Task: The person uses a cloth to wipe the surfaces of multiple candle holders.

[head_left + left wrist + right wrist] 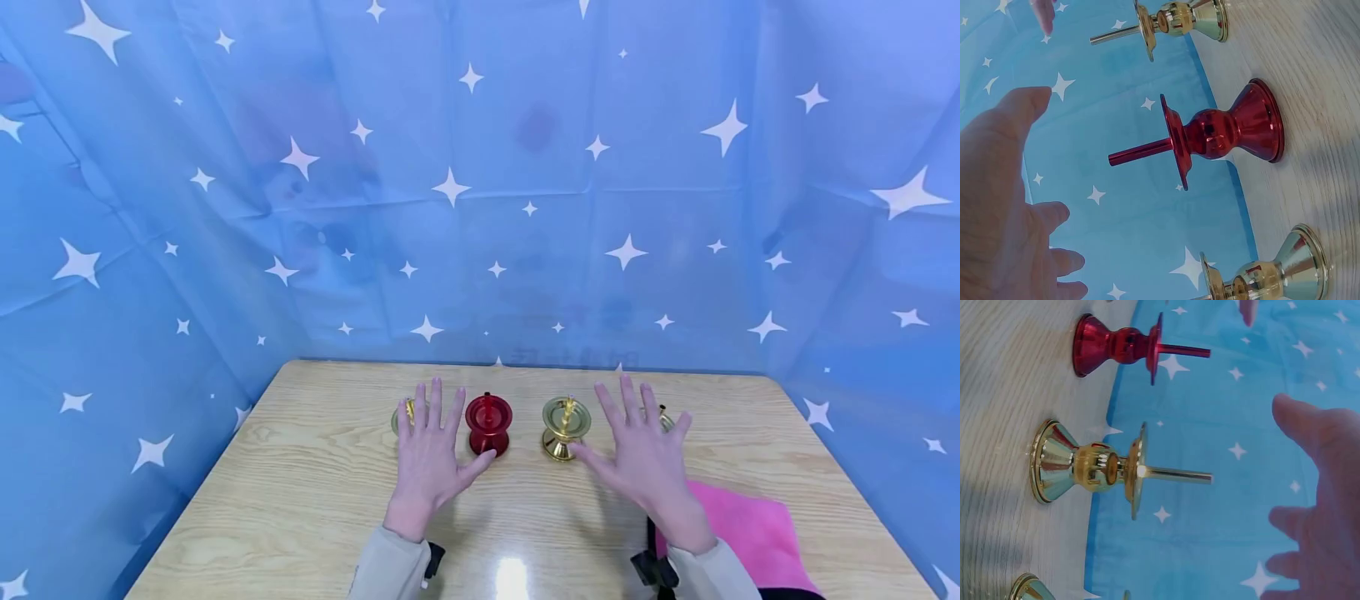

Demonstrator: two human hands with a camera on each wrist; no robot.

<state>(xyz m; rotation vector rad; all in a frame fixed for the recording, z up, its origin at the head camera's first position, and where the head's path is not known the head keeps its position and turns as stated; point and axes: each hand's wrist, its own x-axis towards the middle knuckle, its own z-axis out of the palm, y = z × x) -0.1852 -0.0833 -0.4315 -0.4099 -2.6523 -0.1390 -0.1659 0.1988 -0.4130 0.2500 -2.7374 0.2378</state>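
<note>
Both my left hand (429, 467) and my right hand (643, 462) are held over the table, fingers spread and nothing in them. A shiny red candlestick (488, 425) with a flared foot, a dish and a thin upright post stands near my left thumb. Next to my right thumb is a gold candlestick (564, 429) of the same shape. Behind the left fingers, another gold candlestick (396, 419) is mostly hidden. A further candlestick (666, 419) shows only partly behind the right fingers. In the left wrist view, the red candlestick (1216, 132) stands apart from the hand.
The candlesticks stand in a row on a pale wood-grain table (285, 500). A pink cloth (750, 533) with a black edge lies at the front right, beside the right wrist. A blue curtain (525, 275) with white stars hangs behind the table and along its sides.
</note>
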